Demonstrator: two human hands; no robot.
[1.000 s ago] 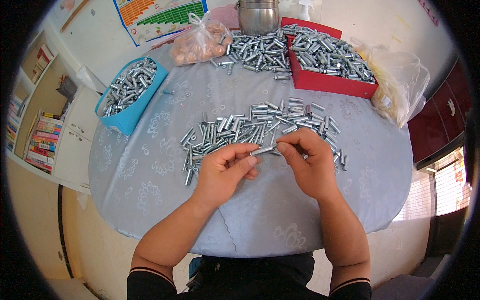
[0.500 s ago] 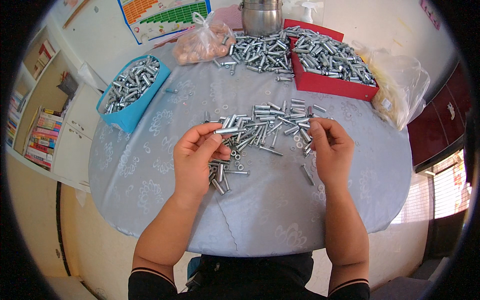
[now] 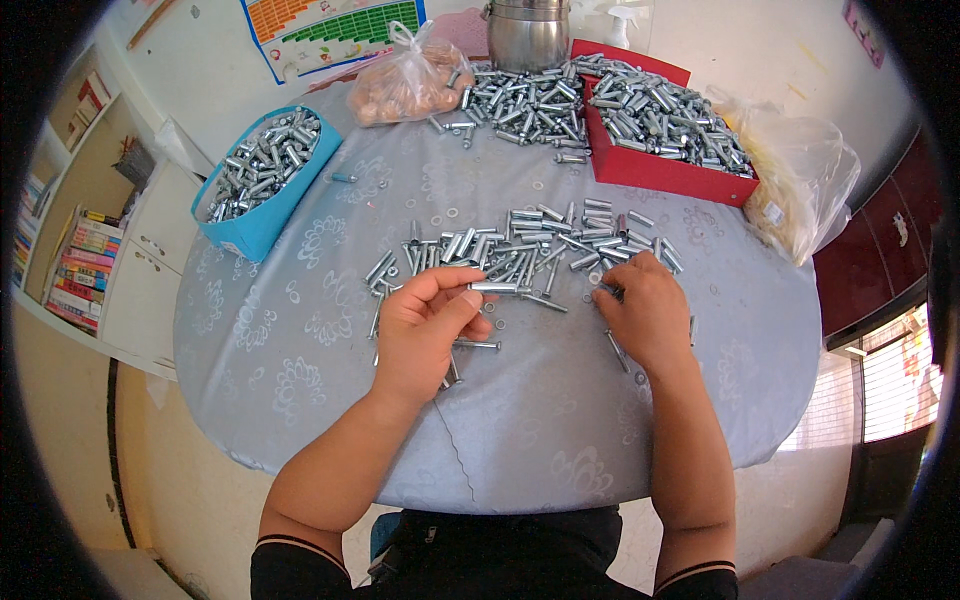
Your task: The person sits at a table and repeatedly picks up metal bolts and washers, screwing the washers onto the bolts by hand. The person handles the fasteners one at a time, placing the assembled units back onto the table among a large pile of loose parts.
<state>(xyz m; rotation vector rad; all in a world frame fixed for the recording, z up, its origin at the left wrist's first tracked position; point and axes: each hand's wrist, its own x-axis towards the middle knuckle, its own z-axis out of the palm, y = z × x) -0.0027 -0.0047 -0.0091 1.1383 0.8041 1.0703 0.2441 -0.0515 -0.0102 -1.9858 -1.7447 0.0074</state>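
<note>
My left hand (image 3: 430, 318) pinches a silver sleeve anchor bolt (image 3: 497, 288) between thumb and fingers, its length pointing right. My right hand (image 3: 648, 310) is lowered to the right side of the loose parts, fingertips closed together; what lies between them is hidden. Around both hands spreads a pile of metal sleeves (image 3: 527, 218), thin bolts (image 3: 543, 302), nuts and washers (image 3: 499, 324). One bolt (image 3: 617, 352) lies alone just below my right fingertips. Other parts are partly covered by my left hand.
A blue box (image 3: 285, 205) of anchor bolts stands at far left, a red box (image 3: 675, 180) of them at far right. Between them lie a heap of anchors (image 3: 525, 100), a plastic bag (image 3: 400, 90) of round brown things and a steel pot (image 3: 527, 38). Another bag (image 3: 800, 180) sits beside the red box.
My left hand has moved right and slightly down with the anchor bolt. My right hand has come down and slightly left, its fingertips now at the parts on the table.
</note>
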